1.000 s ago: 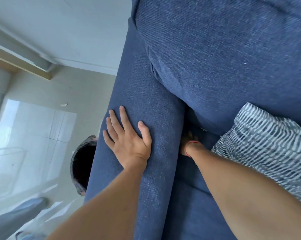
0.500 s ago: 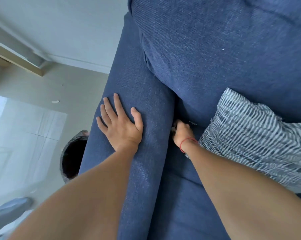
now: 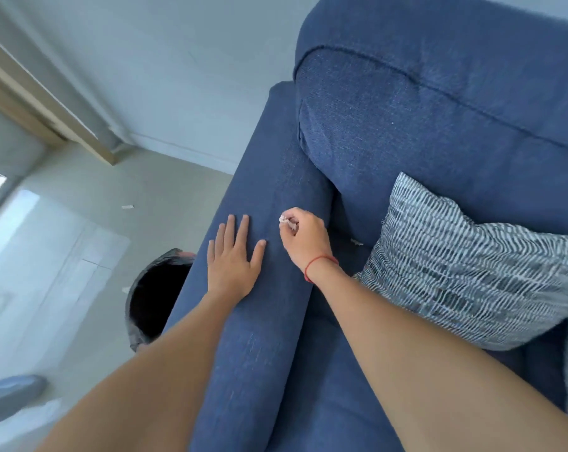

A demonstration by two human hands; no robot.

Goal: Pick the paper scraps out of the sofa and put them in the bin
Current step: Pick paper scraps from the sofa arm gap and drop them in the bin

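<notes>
**Scrap pinched above the sofa arm**

The left hand [image 3: 233,256] lies flat, fingers spread, on the sofa [image 3: 276,321] armrest. Just beside it the right hand [image 3: 304,238] is closed around a white paper scrap [image 3: 283,220]. Another scrap [image 3: 356,242] sits in the crevice by the patterned cushion [image 3: 465,265]. The bin [image 3: 152,295] stands on the floor beyond the armrest.

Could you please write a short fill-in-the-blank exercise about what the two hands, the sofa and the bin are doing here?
1. The left hand lies flat on the blue fabric sofa's ____.
2. The right hand pinches a small white paper scrap; its wrist wears a thin ____ string.
3. The black-lined round bin stands on the ____ beside the sofa.
4. The striped cushion lies on the person's ____ side.

Missing words: armrest; red; floor; right
</notes>
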